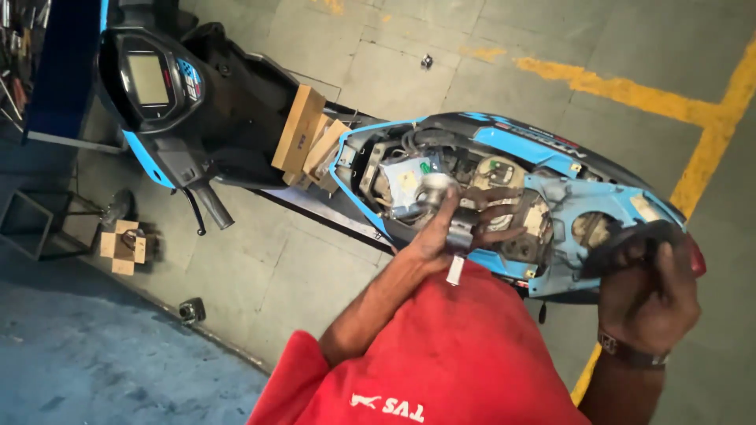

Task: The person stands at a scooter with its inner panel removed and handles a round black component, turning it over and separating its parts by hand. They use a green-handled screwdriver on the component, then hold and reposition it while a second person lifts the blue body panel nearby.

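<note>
A blue and black scooter [504, 149] stands on the floor with its seat off, so wiring and parts in the open body show. My left hand [441, 232] reaches over that open compartment and is closed around a silvery metal piece with a round head [435, 187]; a short pale end sticks out below the fingers. My right hand [647, 295], with a band on the wrist, grips the black rear end of the scooter [630, 236] by the tail light. My red shirt fills the bottom of the view.
Cardboard boxes [303, 134] lie on the scooter's footboard, behind the handlebar and display [148, 79]. A small open carton [122, 245] and a small dark object [191, 311] sit on the floor at left. Yellow lines [630, 93] mark the tiled floor. A blue rack [63, 71] stands at top left.
</note>
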